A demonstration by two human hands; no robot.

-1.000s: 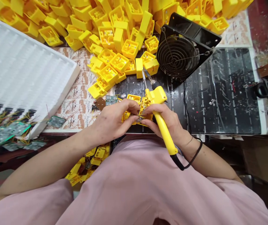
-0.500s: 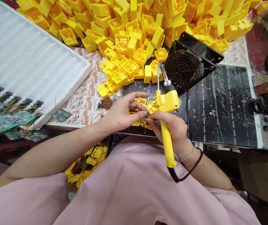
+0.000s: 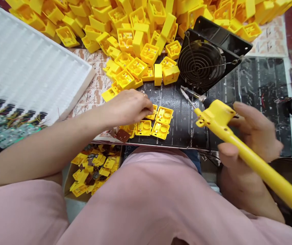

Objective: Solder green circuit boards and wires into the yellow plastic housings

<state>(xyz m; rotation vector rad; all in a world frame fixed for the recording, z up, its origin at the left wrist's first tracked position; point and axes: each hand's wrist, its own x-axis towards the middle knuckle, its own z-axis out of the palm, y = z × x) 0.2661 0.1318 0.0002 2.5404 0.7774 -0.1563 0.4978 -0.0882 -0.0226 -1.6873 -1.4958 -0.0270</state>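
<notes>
In my right hand (image 3: 255, 136) is a yellow soldering gun (image 3: 245, 146), its fingers wrapped round the grip and somewhat blurred. The metal tip and feed tube point up and left, just in front of the black fan. My left hand (image 3: 133, 107) bends down over a small group of open yellow plastic cases (image 3: 164, 115) near the table's front edge. Its fingers are pressed together at the upper cases; whatever they hold is hidden. A small brown circuit board (image 3: 122, 135) lies below that hand, beside the cases.
A large heap of yellow cases (image 3: 125, 37) covers the back. The black fan (image 3: 202, 64) stands tilted right of centre. At left lies a white foam tray (image 3: 84, 73) with wired green circuit boards (image 3: 15, 131). A box of yellow parts (image 3: 97, 170) sits below the table edge.
My right hand has moved right and away from my left hand, tilting the soldering gun leftward. My left hand has shifted left and turned palm down. The cases on the mat are now more exposed.
</notes>
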